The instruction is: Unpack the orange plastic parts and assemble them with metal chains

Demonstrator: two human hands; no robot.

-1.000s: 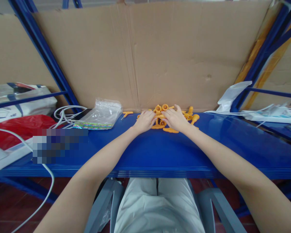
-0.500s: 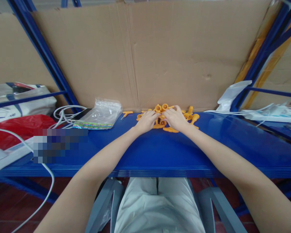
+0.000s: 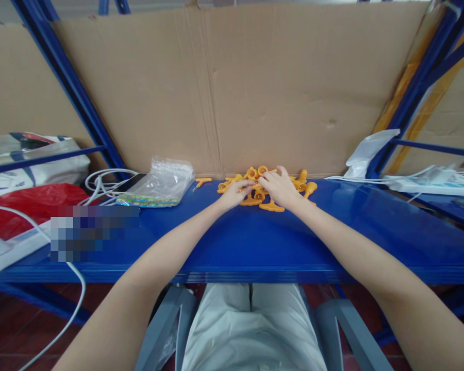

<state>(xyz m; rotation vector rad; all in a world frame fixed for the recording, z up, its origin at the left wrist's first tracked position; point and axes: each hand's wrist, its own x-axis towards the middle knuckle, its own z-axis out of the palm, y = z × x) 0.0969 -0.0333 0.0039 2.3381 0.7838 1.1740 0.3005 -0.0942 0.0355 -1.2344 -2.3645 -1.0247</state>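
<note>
Orange plastic corkscrew parts lie in a loose pile at the back of the blue table, among them T-shaped handles [image 3: 271, 207] and bell-shaped cups [image 3: 310, 188]. My left hand [image 3: 234, 195] is at the pile's left side, its thumb and fingers closed on a small orange corkscrew part that they mostly hide. Over the middle of the pile, my right hand [image 3: 279, 186] has its fingers bent down, with the fingertips close to the left ones. What the right fingertips grip is hidden. Apart on the left lies a T-handled corkscrew [image 3: 204, 180] with a metal spiral.
Clear plastic bags [image 3: 166, 181] lie left of the pile, near white cables [image 3: 96, 180] and a red bag [image 3: 42, 203]. A cardboard sheet [image 3: 274, 93] stands behind the blue table [image 3: 263, 247]. White packaging [image 3: 365, 154] sits at the right upright.
My left hand has shifted slightly and its thumb and fingers show a little more apart from the right hand. The pile looks nearly the same.
</note>
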